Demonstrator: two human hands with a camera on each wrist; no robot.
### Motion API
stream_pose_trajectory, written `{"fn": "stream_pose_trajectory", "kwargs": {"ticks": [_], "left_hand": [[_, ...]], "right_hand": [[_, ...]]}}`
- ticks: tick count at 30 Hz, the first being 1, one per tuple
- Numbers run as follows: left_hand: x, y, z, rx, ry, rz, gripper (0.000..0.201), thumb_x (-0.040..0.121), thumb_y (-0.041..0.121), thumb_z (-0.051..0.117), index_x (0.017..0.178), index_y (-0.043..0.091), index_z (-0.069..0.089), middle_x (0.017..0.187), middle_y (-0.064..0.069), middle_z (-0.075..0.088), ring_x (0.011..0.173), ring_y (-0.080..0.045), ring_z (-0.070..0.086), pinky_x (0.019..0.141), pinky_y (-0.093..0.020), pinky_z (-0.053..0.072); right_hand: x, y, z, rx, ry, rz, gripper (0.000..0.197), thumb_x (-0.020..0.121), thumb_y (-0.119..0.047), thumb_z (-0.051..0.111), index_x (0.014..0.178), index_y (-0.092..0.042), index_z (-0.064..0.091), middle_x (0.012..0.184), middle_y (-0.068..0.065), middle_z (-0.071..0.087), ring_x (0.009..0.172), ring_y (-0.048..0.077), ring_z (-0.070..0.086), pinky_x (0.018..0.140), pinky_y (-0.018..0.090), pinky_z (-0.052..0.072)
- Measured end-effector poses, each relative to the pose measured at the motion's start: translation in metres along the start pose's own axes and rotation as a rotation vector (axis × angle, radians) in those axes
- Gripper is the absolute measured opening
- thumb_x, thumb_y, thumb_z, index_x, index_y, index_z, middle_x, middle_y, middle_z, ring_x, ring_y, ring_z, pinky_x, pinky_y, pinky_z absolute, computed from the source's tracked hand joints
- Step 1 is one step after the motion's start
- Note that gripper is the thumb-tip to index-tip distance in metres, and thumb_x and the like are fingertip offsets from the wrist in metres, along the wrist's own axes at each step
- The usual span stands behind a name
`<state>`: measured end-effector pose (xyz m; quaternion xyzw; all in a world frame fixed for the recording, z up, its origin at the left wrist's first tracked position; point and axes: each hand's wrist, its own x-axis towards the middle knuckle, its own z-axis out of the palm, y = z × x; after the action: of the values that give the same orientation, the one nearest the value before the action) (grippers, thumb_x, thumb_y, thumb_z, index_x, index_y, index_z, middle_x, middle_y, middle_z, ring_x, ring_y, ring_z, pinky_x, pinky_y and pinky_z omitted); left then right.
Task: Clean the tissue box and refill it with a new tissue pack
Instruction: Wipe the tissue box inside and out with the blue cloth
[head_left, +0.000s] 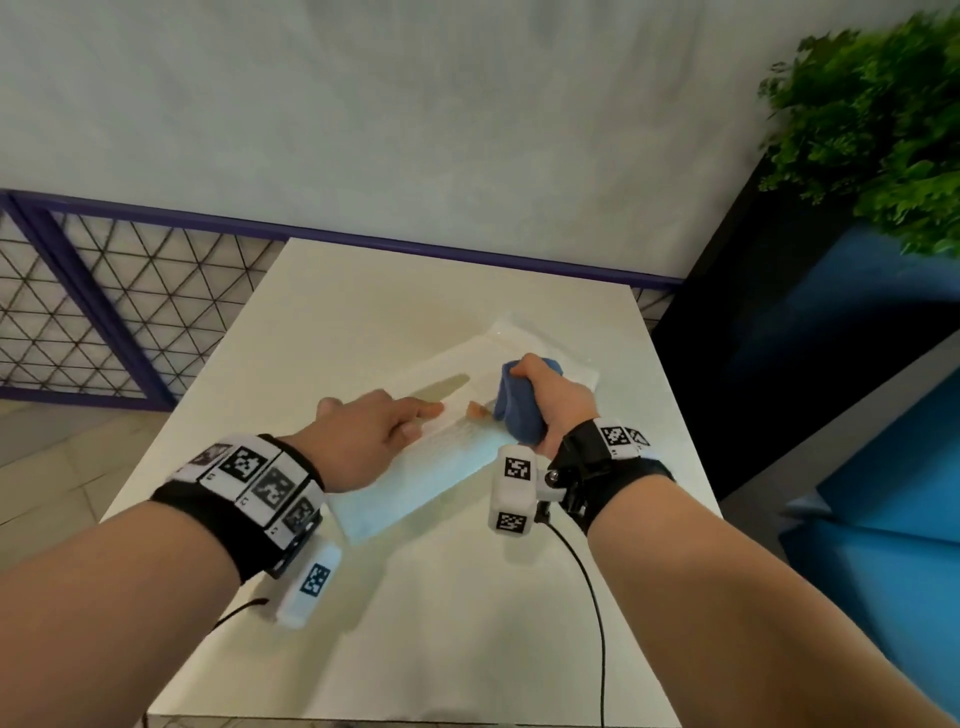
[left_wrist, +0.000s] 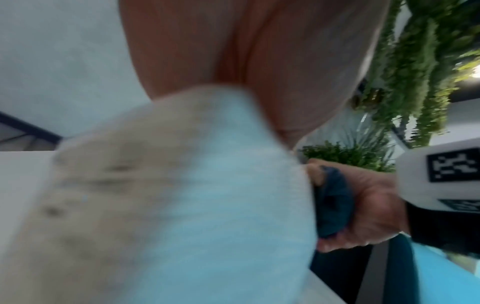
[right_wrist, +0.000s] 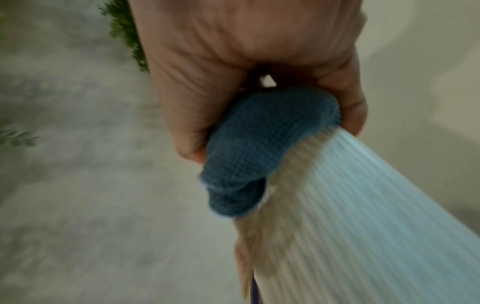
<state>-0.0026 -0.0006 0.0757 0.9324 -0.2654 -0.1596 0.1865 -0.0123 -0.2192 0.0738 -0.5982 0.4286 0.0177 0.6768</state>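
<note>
On the white table (head_left: 363, 597), nearest the person, the left hand (head_left: 358, 441) lies on the pale ribbed tissue box (head_left: 431, 467), fingers stretched out flat over its top beside the slot. Just beyond, the right hand (head_left: 558, 400) curls tightly round a bunched blue cloth (head_left: 517, 410), pressing it against the box's top. Behind the box lies a clear-wrapped tissue pack (head_left: 545, 343).

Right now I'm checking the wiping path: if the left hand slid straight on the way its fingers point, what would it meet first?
Likely the blue cloth gripped in the right hand. The left hand rests on the tissue box, fingers pointing along its top toward that cloth; depth is uncertain.
</note>
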Motion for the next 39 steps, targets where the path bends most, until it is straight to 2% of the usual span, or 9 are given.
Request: {"fn": "stream_pose_trajectory", "kwargs": {"ticks": [5,10,19,22,24,26,29,34,39], "left_hand": [[0.008,0.036,0.026,0.462,0.229,0.053,0.107,0.068,0.068,0.061,0.148,0.023,0.007,0.145,-0.003,0.029,0.131,-0.024,0.031,0.101,-0.047,0.024],[0.022,0.030,0.037,0.351,0.654,0.130,0.108,0.050,0.025,0.079,0.145,0.012,0.029,0.113,-0.003,0.057,0.099,-0.023,0.040,0.076,-0.039,0.024],[0.017,0.009,0.011,-0.046,0.689,0.038,0.084,0.056,0.010,0.068,0.132,0.022,0.036,0.128,-0.006,0.039,0.132,-0.024,0.028,0.113,-0.056,0.012],[0.015,0.013,0.016,-0.131,0.660,0.025,0.075,0.064,0.006,0.065,0.130,0.023,0.034,0.133,-0.004,0.040,0.142,-0.031,0.019,0.110,-0.061,0.026],[0.011,0.024,0.020,-0.184,0.695,0.006,0.067,0.071,0.014,0.067,0.128,0.029,0.034,0.131,0.001,0.042,0.139,-0.029,0.030,0.089,-0.055,0.049],[0.009,0.032,0.025,-0.240,0.744,0.011,0.060,0.075,0.023,0.068,0.127,0.029,0.037,0.127,0.004,0.045,0.122,-0.019,0.047,0.071,-0.041,0.053],[0.006,0.027,0.032,-0.286,0.755,0.027,0.056,0.073,0.021,0.071,0.123,0.022,0.045,0.121,0.004,0.049,0.106,-0.009,0.049,0.064,-0.034,0.049],[0.002,0.019,0.036,-0.271,0.693,0.014,0.068,0.065,0.011,0.072,0.122,0.031,0.041,0.123,0.004,0.044,0.098,-0.009,0.046,0.064,-0.029,0.043],[0.008,0.026,0.039,-0.159,0.695,0.108,0.063,0.074,0.016,0.070,0.131,0.022,0.044,0.122,0.000,0.050,0.113,-0.015,0.040,0.075,-0.032,0.051]], "right_hand": [[-0.027,0.007,0.019,0.289,-0.048,0.104,0.036,0.075,-0.034,0.069,0.101,-0.011,0.058,0.099,0.006,0.064,0.089,0.021,0.061,0.073,0.030,0.051],[-0.045,0.013,0.024,0.286,-0.107,-0.069,0.039,0.074,-0.036,0.073,0.108,-0.018,0.062,0.102,0.004,0.069,0.092,0.023,0.067,0.083,0.042,0.057],[-0.057,-0.025,-0.040,0.441,-0.056,-0.329,0.013,0.089,-0.030,0.057,0.092,-0.020,0.065,0.093,-0.004,0.069,0.084,0.014,0.065,0.069,0.031,0.051],[-0.081,-0.038,-0.025,0.198,-0.061,-0.496,0.013,0.089,-0.028,0.057,0.087,-0.018,0.065,0.087,-0.004,0.067,0.080,0.013,0.061,0.069,0.029,0.049],[-0.096,-0.024,0.001,-0.249,-0.058,-0.881,0.021,0.089,-0.024,0.055,0.105,-0.019,0.067,0.118,0.005,0.065,0.112,0.024,0.060,0.093,0.035,0.050],[-0.093,0.003,0.021,-0.761,-0.165,-1.119,0.042,0.094,-0.036,0.047,0.136,-0.038,0.045,0.158,0.005,0.025,0.148,0.028,0.014,0.119,0.046,0.015],[-0.071,0.009,0.019,-0.785,-0.225,-0.984,0.054,0.098,-0.045,0.034,0.148,-0.043,0.014,0.162,-0.010,-0.002,0.149,0.016,-0.010,0.118,0.042,-0.004],[-0.047,-0.005,0.011,-0.434,-0.069,-0.621,0.057,0.098,-0.046,0.032,0.150,-0.029,0.020,0.151,0.006,0.037,0.138,0.028,0.037,0.116,0.041,0.028],[-0.088,0.006,0.042,-0.901,0.014,-0.671,0.059,0.097,-0.052,0.022,0.150,-0.035,0.002,0.162,0.003,-0.005,0.148,0.033,-0.007,0.117,0.057,0.001]]}}
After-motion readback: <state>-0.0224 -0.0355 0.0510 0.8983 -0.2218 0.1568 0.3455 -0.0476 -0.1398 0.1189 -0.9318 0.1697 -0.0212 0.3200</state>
